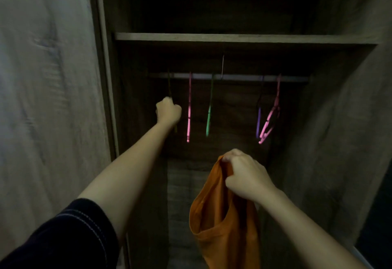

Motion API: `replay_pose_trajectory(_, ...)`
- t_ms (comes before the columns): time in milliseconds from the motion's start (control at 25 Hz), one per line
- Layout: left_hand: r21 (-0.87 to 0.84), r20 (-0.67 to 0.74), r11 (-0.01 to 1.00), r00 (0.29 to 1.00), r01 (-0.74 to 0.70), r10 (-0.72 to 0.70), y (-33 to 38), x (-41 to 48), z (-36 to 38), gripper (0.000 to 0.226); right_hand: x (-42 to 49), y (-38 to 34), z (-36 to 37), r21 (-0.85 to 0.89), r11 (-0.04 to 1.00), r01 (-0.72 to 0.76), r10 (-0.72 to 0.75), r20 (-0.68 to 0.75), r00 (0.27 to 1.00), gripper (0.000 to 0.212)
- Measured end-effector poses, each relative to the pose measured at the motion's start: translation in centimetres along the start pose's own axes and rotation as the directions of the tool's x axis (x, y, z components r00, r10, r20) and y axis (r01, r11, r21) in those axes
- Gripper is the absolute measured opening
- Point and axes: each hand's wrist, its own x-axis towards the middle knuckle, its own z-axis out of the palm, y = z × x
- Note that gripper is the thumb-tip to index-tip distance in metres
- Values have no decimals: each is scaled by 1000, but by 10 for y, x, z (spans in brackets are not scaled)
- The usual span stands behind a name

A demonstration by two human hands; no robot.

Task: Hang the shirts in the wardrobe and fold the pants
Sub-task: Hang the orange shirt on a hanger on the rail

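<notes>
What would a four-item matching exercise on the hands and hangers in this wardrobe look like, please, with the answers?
Things:
1. left hand
2. right hand
3. green hanger
4. purple hanger

States:
A. grips the orange shirt
B. hangs just right of the lone pink hanger
C. grips the dark hanger at the left end of the rail
D. hangs next to the tilted pink hangers

Pairs: 1-C, 2-A, 3-B, 4-D.

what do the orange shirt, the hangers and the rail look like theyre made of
The orange shirt: thin soft fabric, matte; it hangs limp and creased from the right hand. The pink hanger and green hanger: probably plastic, bright uniform colour, slim rods. The rail: likely metal, pale dull sheen, unsure.
</notes>
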Motion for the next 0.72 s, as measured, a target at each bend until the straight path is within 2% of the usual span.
replay_pose_trajectory(160, 135, -38, 978, 985, -162, 168, -14, -3, -13, 19, 0, 1, -3, -30, 1000, 1, -1, -8, 1000, 48)
replay_pose_trajectory(280, 238, 17, 954, 982, -184, 186, -22, -1, -14, 17, -9, 1, 13, -12, 1000, -16, 16, 19, 1000, 44)
replay_pose_trajectory(360, 281, -25, 935, 973, -215, 231, -24, -19, -36, 18, -33, -14, 18, 29, 1000, -3, 2, 35, 999, 46)
replay_pose_trajectory(560, 275, -88, 939, 967, -207, 239, -20, -38, -32, 21, -18, -16, 8, 25, 1000, -16, 18, -73, 997, 52)
replay_pose_trajectory(640, 253, -141, 947, 960, -200, 241, -31, -77, -42, 23, -17, -20, 10, 32, 999, -11, 14, -87, 996, 52)
replay_pose_trajectory(720, 272, -135, 941, 960, -203, 246, -60, -129, -54, 26, -19, -26, 21, 29, 1000, -9, 11, -74, 997, 52)
